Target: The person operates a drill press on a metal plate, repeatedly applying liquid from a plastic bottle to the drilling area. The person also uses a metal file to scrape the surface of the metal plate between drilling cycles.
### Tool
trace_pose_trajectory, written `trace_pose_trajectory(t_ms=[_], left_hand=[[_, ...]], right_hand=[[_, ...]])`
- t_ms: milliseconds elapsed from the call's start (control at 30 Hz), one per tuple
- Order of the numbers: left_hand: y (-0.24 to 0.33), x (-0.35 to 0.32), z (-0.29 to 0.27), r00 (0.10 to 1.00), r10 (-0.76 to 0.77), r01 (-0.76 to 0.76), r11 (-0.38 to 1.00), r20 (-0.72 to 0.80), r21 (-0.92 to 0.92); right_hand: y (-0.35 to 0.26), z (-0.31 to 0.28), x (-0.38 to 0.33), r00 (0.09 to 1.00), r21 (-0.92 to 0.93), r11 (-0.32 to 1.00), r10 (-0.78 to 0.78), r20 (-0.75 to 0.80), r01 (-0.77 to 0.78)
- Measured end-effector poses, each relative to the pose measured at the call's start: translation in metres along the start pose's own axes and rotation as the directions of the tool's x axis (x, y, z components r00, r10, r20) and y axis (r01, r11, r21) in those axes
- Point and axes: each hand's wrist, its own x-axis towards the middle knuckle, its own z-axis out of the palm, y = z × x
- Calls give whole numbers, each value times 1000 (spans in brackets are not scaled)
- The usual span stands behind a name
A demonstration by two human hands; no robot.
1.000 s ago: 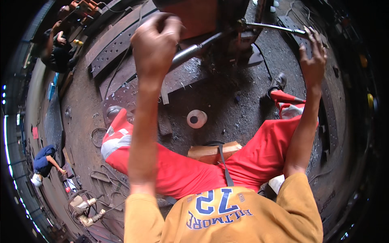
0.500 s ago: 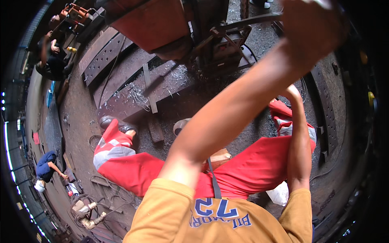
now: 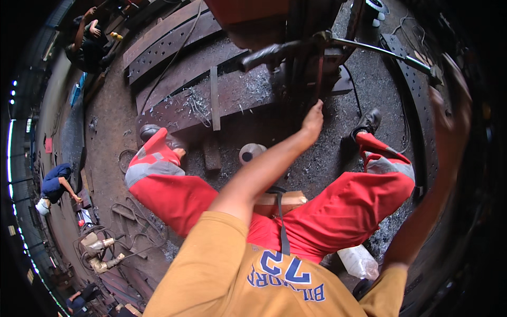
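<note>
Reaching forward, the left hand (image 3: pixel 313 117) lies at the foot of a drilling machine (image 3: pixel 296 58), its fingers drawn together against the dark upright column; whether they actually clasp anything there is hard to tell, since the hand is seen from behind. From the machine's head a long feed lever (image 3: pixel 388 52) runs out to the right, and a second dark-gripped handle (image 3: pixel 261 55) points left. The right hand (image 3: pixel 449 111) is raised near the far end of the lever, but it is badly blurred, so I cannot tell whether it is open or closed, or whether it touches the lever at all.

Below the machine lie rusty perforated steel plates (image 3: pixel 174 63) side by side on the workshop floor (image 3: pixel 105 132), with curls of metal swarf (image 3: pixel 198 103) on the nearest one and a narrow flat bar (image 3: pixel 214 98) laid across it. Just in front of the plates, between the person's legs in red trousers (image 3: pixel 338 211), a pale roll (image 3: pixel 251 152) stands on the floor. A wooden block (image 3: pixel 288 199) sits under the person's lap, and a clear plastic bottle (image 3: pixel 359 261) lies by the right thigh.

At the floor's left edge a person in blue (image 3: pixel 55 182) crouches, and another person (image 3: pixel 87 42) sits near the upper left corner.
</note>
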Motion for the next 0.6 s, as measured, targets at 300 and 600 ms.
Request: trace_pose_trajectory(t_ms=[300, 600], left_hand=[[-20, -66, 33, 936, -225, 38, 830, -271, -557], [-54, -163, 212, -251, -872, 285, -481, 420, -829]], right_hand=[[18, 169, 35, 760, -310, 931, 341, 553, -192], [26, 246, -27, 703, -129, 925, 357, 616, -357]])
